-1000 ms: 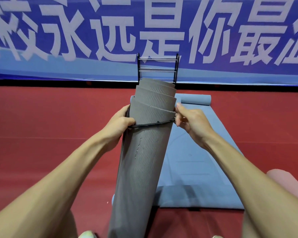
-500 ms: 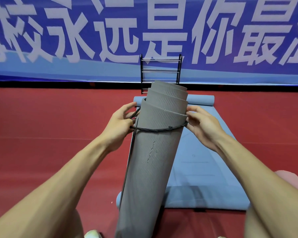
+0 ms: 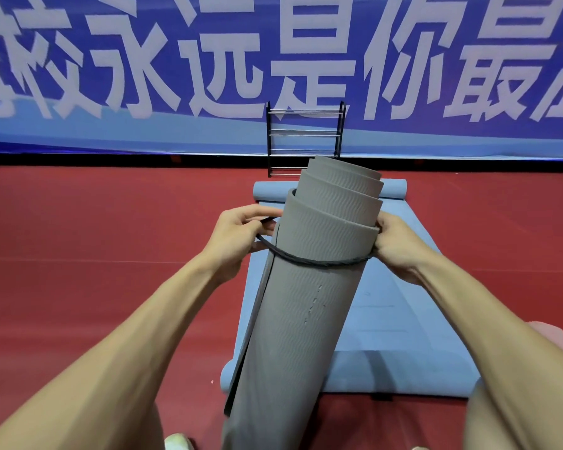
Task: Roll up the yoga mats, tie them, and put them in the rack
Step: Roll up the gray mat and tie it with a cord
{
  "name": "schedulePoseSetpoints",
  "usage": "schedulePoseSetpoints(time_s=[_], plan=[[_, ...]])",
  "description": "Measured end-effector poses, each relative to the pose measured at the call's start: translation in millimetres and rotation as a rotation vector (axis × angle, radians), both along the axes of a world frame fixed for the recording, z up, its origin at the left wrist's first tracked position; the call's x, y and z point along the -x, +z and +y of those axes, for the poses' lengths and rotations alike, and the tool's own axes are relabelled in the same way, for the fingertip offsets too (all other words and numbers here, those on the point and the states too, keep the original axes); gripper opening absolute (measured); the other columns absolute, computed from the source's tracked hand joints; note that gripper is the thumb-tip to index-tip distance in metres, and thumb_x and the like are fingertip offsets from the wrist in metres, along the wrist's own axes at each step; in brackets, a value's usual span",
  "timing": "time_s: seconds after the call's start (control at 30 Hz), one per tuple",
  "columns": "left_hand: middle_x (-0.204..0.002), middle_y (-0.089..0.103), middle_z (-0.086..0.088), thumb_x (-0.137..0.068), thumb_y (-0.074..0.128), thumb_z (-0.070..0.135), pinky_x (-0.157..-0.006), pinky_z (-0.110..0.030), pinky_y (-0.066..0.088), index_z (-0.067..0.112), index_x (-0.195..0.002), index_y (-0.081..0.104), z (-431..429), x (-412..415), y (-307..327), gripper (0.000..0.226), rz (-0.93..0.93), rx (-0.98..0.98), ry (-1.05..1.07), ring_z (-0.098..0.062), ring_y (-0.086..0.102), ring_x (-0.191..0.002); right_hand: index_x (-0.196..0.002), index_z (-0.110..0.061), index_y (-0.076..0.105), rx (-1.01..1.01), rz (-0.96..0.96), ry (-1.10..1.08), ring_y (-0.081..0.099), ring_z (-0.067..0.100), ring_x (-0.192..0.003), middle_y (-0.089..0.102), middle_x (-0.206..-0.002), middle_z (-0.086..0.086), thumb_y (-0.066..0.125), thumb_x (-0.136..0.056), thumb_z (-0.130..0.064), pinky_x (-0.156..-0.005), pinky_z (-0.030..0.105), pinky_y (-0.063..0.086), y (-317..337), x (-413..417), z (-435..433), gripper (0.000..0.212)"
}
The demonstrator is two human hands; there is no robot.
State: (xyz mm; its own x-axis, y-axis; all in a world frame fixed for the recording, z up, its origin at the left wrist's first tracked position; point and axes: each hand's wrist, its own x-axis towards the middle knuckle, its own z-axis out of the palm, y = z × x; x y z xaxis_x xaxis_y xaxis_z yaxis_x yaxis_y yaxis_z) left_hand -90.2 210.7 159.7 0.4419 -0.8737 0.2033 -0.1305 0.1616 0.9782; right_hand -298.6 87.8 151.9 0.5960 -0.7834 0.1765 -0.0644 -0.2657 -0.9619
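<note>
Task thing: the grey rolled yoga mat (image 3: 306, 303) stands nearly upright on the red floor (image 3: 95, 238) at its near edge, between the person's forearms. It leans a little to the right, and its inner layers stick out at the top in steps.
Tie: a black elastic cord (image 3: 319, 263) loops round the upper part of the roll, sagging across its front.
Left hand (image 3: 238, 235): its grip pinches the cord's loose end just beside the roll's left side.
Right hand (image 3: 397, 245): its fingers are curled against the roll's right side, and the grip is closed on the cord where it comes round.
Second mat: a blue yoga mat (image 3: 403, 303) lies flat on the floor behind the grey roll, with both its near and far ends curled.
Rack: a black rack with silver rails (image 3: 304, 134) stands at the floor's far edge, against a blue banner (image 3: 176, 60) with white characters.
Right edge: part of a pink roll (image 3: 553, 336) shows beyond the right forearm.
</note>
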Motion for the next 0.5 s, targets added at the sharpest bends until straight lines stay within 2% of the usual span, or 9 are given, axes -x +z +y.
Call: schedulePoseSetpoints(time_s=[0.03, 0.1, 0.17, 0.23, 0.3, 0.37, 0.4, 0.47, 0.5], plan=[[-0.087, 0.068, -0.007, -0.078, 0.033, -0.019, -0.053, -0.015, 0.046, 0.013, -0.087, 0.071, 0, -1, -1, 0.051, 0.004, -0.007, 0.006, -0.006, 0.057, -0.063, -0.105, -0.007, 0.063, 0.03, 0.031, 0.01, 0.066, 0.006, -0.075, 0.07, -0.089, -0.002, 0.038, -0.082, 0.029, -0.058, 0.016, 0.05, -1, 1, 1, 0.049], [-0.089, 0.069, -0.006, -0.08, 0.036, -0.019, -0.061, -0.018, 0.051, 0.014, -0.088, 0.071, -1, -3, -4, 0.049, 0.003, -0.017, 0.003, -0.011, 0.058, -0.069, -0.102, -0.014, 0.063, 0.031, 0.057, 0.062, 0.066, 0.008, -0.084, 0.071, -0.095, -0.002, 0.039, -0.083, 0.028, -0.065, 0.017, 0.052, -2, 3, 1, 0.052], [-0.091, 0.072, 0.0, -0.083, 0.037, -0.018, -0.07, -0.019, 0.054, 0.018, -0.093, 0.072, 0, -6, -8, 0.051, 0.012, -0.036, -0.041, -0.009, 0.063, -0.077, -0.112, -0.017, 0.059, -0.002, 0.081, 0.13, 0.066, 0.006, -0.094, 0.069, -0.107, -0.002, 0.038, -0.084, 0.028, -0.071, 0.017, 0.052, -3, 6, 0, 0.056], [-0.093, 0.073, 0.004, -0.082, 0.037, -0.018, -0.07, -0.014, 0.052, 0.016, -0.101, 0.072, 2, -6, -10, 0.052, 0.039, -0.062, -0.07, -0.004, 0.064, -0.08, -0.123, -0.017, 0.052, -0.023, 0.083, 0.195, 0.063, -0.001, -0.091, 0.067, -0.108, -0.006, 0.038, -0.084, 0.029, -0.067, 0.013, 0.048, -6, 9, -1, 0.062], [-0.085, 0.073, 0.005, -0.08, 0.037, -0.018, -0.063, -0.013, 0.047, 0.01, -0.104, 0.072, 0, -8, -12, 0.051, 0.085, -0.095, -0.033, -0.006, 0.059, -0.069, -0.128, -0.018, 0.049, -0.064, 0.062, 0.256, 0.061, 0.0, -0.088, 0.066, -0.106, -0.008, 0.04, -0.081, 0.031, -0.065, 0.014, 0.045, -10, 9, -3, 0.069], [-0.076, 0.072, 0.003, -0.079, 0.038, -0.016, -0.061, -0.017, 0.045, 0.011, -0.093, 0.075, -2, -9, -12, 0.048, 0.076, -0.113, 0.049, -0.012, 0.047, -0.065, -0.134, -0.022, 0.046, -0.087, 0.073, 0.283, 0.059, 0.005, -0.09, 0.063, -0.107, -0.004, 0.04, -0.076, 0.032, -0.065, 0.021, 0.044, -14, 8, -4, 0.08], [-0.075, 0.071, 0.002, -0.08, 0.039, -0.014, -0.062, -0.018, 0.047, 0.014, -0.087, 0.076, -1, -8, -11, 0.047, 0.036, -0.115, 0.08, -0.012, 0.048, -0.066, -0.136, -0.023, 0.045, -0.076, 0.089, 0.276, 0.058, 0.005, -0.087, 0.062, -0.103, -0.003, 0.04, -0.075, 0.033, -0.063, 0.023, 0.043, -14, 7, -4, 0.083], [-0.069, 0.07, 0.009, -0.085, 0.041, -0.008, -0.059, -0.015, 0.048, 0.019, -0.079, 0.074, 0, -5, -10, 0.043, -0.064, -0.117, 0.112, -0.004, 0.055, -0.06, -0.136, -0.025, 0.042, -0.017, 0.124, 0.256, 0.056, 0.006, -0.083, 0.061, -0.096, -0.003, 0.042, -0.074, 0.031, -0.059, 0.022, 0.043, -13, 3, 0, 0.084], [-0.064, 0.068, 0.013, -0.088, 0.044, -0.005, -0.057, -0.015, 0.046, 0.019, -0.076, 0.073, 1, -4, -9, 0.039, -0.095, -0.129, 0.111, -0.001, 0.055, -0.057, -0.137, -0.027, 0.041, 0.005, 0.142, 0.254, 0.055, 0.008, -0.086, 0.06, -0.099, 0.0, 0.044, -0.073, 0.029, -0.06, 0.021, 0.044, -13, 0, 1, 0.084]])
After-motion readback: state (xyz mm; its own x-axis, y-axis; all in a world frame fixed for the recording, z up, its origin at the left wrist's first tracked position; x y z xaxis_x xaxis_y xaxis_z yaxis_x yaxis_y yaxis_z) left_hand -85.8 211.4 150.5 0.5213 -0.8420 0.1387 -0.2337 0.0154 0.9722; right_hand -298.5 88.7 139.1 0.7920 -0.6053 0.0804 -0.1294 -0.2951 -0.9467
